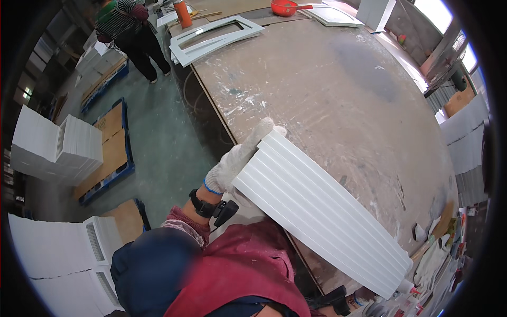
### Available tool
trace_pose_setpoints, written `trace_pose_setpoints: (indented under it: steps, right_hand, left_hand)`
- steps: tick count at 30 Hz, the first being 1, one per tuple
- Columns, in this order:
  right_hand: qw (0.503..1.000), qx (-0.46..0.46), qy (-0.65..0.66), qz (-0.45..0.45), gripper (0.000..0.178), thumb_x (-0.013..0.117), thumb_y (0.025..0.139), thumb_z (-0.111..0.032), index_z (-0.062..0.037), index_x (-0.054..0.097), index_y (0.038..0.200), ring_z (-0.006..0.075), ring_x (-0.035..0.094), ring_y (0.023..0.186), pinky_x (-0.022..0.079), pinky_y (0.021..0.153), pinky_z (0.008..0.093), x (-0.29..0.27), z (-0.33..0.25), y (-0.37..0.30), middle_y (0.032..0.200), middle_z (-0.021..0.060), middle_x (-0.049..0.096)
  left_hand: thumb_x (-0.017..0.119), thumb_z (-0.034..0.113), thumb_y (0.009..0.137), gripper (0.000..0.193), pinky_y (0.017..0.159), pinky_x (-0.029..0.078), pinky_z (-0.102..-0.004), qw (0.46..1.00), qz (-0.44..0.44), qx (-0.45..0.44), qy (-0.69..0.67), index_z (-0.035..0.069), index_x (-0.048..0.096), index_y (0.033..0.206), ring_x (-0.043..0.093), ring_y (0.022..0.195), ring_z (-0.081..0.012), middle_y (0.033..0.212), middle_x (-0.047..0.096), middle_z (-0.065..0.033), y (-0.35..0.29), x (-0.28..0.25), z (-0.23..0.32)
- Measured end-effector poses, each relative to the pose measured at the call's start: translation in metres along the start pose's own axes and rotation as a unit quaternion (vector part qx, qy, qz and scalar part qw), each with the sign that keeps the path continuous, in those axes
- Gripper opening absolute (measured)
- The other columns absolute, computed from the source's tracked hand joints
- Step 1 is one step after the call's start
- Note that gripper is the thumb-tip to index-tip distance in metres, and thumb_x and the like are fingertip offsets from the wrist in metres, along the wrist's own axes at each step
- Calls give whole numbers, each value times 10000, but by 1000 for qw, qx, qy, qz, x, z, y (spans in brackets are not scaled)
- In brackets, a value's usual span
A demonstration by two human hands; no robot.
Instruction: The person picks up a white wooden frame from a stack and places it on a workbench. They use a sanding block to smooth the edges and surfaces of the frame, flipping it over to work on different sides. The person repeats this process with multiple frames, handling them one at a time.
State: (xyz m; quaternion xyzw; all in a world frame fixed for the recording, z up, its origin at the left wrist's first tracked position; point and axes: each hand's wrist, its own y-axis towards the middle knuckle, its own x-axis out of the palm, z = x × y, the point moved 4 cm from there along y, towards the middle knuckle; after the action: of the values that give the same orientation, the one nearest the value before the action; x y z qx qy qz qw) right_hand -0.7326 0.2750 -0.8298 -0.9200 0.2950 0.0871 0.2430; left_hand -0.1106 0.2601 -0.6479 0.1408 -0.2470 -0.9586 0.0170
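Note:
A long white panel [322,211] with grooves along its length slants across the near edge of the worktable. Its corner by my left hand is stepped; whether it is one piece or stacked pieces I cannot tell. My left hand [236,161], in a white knit glove with a blue cuff edge, is closed on the panel's upper-left end. At the lower right, my right hand [361,297] is by the panel's other end, mostly hidden behind it, so its fingers do not show. Dark straps with small devices circle both wrists.
The large brown worktable [317,90] is scuffed with white marks. White frames [216,39], an orange cylinder [182,14] and a red pan [285,7] lie at its far side. Cloths and bottles [406,304] crowd the right. White panel stacks [58,142] stand left; a person [132,31] stands beyond.

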Motion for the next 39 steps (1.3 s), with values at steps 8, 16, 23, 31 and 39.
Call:
trace_pose_setpoints:
  steps: [8,16,23,31,39]
  right_hand:
    - [989,-84,68,-105,474,431,1012,-297,-4,379,1380,149,474,1217,380,1038,246,5,-91,125,1311,67,492]
    - [801,-191,56,-565,624,513,965,-422,-4,378,1408,176,475,1231,370,1052,280,270,-317,26,1372,92,477]
    - [767,-280,-192,-545,712,599,879,-490,-15,435,1382,244,529,1181,393,1006,330,350,-322,-39,1296,133,546]
    - [739,-558,-308,-218,644,613,892,-293,48,377,1384,356,455,1280,348,1068,383,208,-297,-92,1382,259,449]
    - [895,-57,-75,-437,643,547,888,-253,33,322,1418,323,471,1250,366,1033,378,166,-141,-210,1365,228,471]
  left_hand:
    - [879,476,579,1256,1107,272,-345,993,78,-71,-48,-2,159,1490,360,1333,-247,1459,348,-185,43,5,29]
    - [663,62,769,796,919,424,-227,904,288,-288,-128,42,273,1462,515,1072,-144,1225,509,-67,-12,-19,17]
    - [680,271,862,740,884,461,-256,836,381,-358,-169,19,291,1438,530,1033,-132,1200,511,-63,-76,-12,5]
    - [681,359,874,475,695,527,-271,746,409,-443,-282,78,528,1225,586,817,-105,951,584,-24,-129,3,-42]
    - [708,306,855,390,652,549,-308,732,406,-446,-316,113,574,1166,605,782,-132,927,593,-22,-134,5,-62]
